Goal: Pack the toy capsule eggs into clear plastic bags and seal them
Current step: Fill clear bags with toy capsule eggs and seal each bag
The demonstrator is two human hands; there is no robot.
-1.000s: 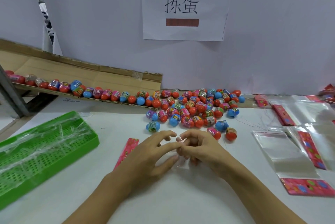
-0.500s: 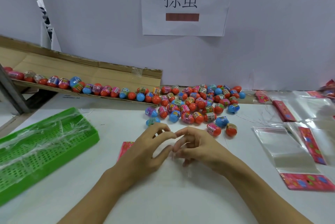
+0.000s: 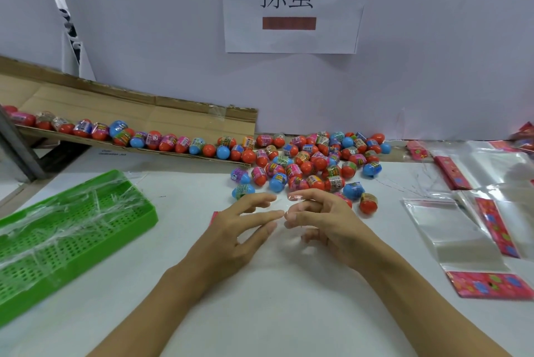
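Hands (image 3: pixel 231 229) parted slightly; clear bag (image 3: pixel 284 229) between them.

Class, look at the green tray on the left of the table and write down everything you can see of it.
The green tray is a shallow rectangular basket that looks like bright green plastic, with a raised rim and a floor pierced by rows of small holes. It lies flat on the white table, set at an angle, its left part cut off by the picture's edge. Crumpled clear plastic strips lie inside it. Neither hand touches it.
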